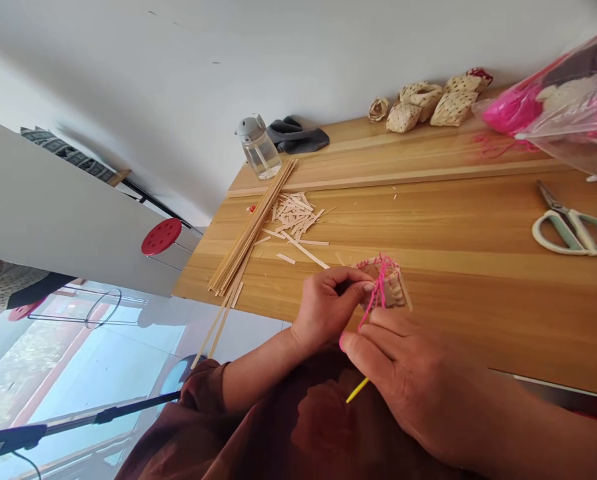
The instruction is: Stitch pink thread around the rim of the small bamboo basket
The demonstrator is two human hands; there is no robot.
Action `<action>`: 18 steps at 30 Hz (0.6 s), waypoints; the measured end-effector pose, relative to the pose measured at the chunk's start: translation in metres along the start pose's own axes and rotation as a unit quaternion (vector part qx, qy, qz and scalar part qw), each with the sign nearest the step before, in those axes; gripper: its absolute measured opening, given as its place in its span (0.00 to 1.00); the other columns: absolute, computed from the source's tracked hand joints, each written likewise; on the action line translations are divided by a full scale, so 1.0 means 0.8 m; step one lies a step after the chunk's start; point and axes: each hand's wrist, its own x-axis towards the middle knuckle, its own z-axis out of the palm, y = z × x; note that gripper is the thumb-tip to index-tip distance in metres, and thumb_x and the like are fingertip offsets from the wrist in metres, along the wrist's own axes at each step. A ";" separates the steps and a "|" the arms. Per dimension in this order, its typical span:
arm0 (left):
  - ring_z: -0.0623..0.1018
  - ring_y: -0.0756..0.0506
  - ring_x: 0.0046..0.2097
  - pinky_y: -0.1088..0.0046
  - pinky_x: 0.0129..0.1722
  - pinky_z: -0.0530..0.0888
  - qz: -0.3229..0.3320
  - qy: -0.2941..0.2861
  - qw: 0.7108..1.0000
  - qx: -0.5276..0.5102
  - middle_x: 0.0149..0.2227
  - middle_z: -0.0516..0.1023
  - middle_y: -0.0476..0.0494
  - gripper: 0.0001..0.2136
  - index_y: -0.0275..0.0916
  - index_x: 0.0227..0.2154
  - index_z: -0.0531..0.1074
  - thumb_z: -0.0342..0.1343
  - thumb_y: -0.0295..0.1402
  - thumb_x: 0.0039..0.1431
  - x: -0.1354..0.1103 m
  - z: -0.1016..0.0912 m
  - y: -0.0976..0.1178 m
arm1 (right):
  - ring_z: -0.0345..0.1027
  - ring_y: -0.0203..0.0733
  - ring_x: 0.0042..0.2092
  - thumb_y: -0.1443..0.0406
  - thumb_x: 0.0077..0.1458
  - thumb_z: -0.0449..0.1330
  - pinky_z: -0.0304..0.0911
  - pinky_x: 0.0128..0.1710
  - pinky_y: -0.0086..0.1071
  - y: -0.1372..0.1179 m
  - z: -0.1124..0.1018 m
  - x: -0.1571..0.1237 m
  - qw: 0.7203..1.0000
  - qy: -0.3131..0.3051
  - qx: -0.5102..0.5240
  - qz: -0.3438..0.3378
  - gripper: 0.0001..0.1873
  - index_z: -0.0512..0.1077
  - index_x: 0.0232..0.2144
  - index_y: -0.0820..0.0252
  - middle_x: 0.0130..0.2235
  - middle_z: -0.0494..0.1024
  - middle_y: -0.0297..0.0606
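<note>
Your left grip [326, 310] is pressed together, thumb and fingers pinching the near side of the small woven piece [387, 288], which you hold up just above the surface [453, 300], in front of you. Pale strips form its body, and pink yarn [380, 283] runs along its top edge and hangs down in loose strands toward your hands.

Your right grip [408, 380] is curled in close beside the left, its fingers [378, 327] lying across the yarn and the lower edge of the piece. You can't tell from this view whether it is pinching the yarn or only touching it. A thin yellow stick [357, 391] pokes out from under that hand, its upper end hidden by your fingers.

Farther up the surface, a bundle of long strips [248, 233] lies beside a loose pile of cut strips [293, 217]. Past them stand a clear bottle [258, 148] and a grey cloth [298, 137]. Along the far edge sit several finished woven pieces [418, 103], next to a plastic bag [553, 100] holding pink material. Scissors [573, 230] lie to your right, well apart from your hands, and a red stool [161, 237] stands beyond the surface's end.
</note>
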 end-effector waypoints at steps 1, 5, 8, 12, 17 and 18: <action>0.77 0.51 0.33 0.75 0.36 0.73 -0.002 0.008 1.000 -0.021 0.31 0.84 0.47 0.07 0.36 0.31 0.83 0.69 0.36 0.56 0.002 0.001 0.000 | 0.63 0.44 0.35 0.75 0.62 0.52 0.60 0.37 0.39 0.002 0.003 0.000 1.000 -0.003 -0.002 0.002 0.11 0.73 0.35 0.61 0.33 0.74 0.38; 0.78 0.51 0.33 0.76 0.36 0.74 -0.020 0.010 0.996 -0.082 0.32 0.85 0.46 0.09 0.36 0.31 0.84 0.73 0.36 0.51 0.006 0.001 0.000 | 0.64 0.42 0.35 0.76 0.61 0.52 0.59 0.36 0.36 0.016 0.011 0.001 0.998 -0.049 0.030 0.006 0.12 0.70 0.33 0.58 0.34 0.73 0.38; 0.79 0.51 0.33 0.76 0.36 0.76 -0.044 0.006 0.994 -0.102 0.32 0.85 0.45 0.11 0.35 0.30 0.84 0.75 0.37 0.47 0.005 -0.001 -0.001 | 0.67 0.44 0.39 0.77 0.59 0.52 0.64 0.42 0.37 0.025 0.014 0.001 0.997 -0.081 0.011 0.007 0.12 0.72 0.36 0.59 0.36 0.75 0.41; 0.80 0.50 0.33 0.76 0.35 0.77 -0.039 0.005 0.999 -0.038 0.32 0.86 0.44 0.10 0.36 0.32 0.85 0.74 0.36 0.50 0.001 -0.004 -0.005 | 0.69 0.44 0.40 0.77 0.58 0.52 0.67 0.43 0.37 0.025 0.016 0.001 0.994 -0.103 0.024 -0.005 0.14 0.74 0.36 0.58 0.37 0.77 0.41; 0.78 0.51 0.32 0.77 0.33 0.74 0.056 0.044 0.991 0.110 0.32 0.85 0.45 0.09 0.39 0.35 0.85 0.70 0.39 0.59 0.000 -0.014 -0.008 | 0.75 0.46 0.46 0.77 0.61 0.50 0.71 0.48 0.38 0.022 -0.004 -0.002 0.996 -0.065 0.048 -0.026 0.18 0.76 0.43 0.58 0.45 0.82 0.42; 0.77 0.52 0.31 0.77 0.32 0.73 0.081 0.049 0.986 0.139 0.31 0.84 0.46 0.09 0.39 0.35 0.85 0.69 0.40 0.60 0.000 -0.018 -0.006 | 0.76 0.47 0.49 0.77 0.61 0.49 0.71 0.50 0.40 0.027 -0.015 -0.007 0.998 -0.051 0.041 -0.017 0.20 0.76 0.46 0.57 0.47 0.83 0.42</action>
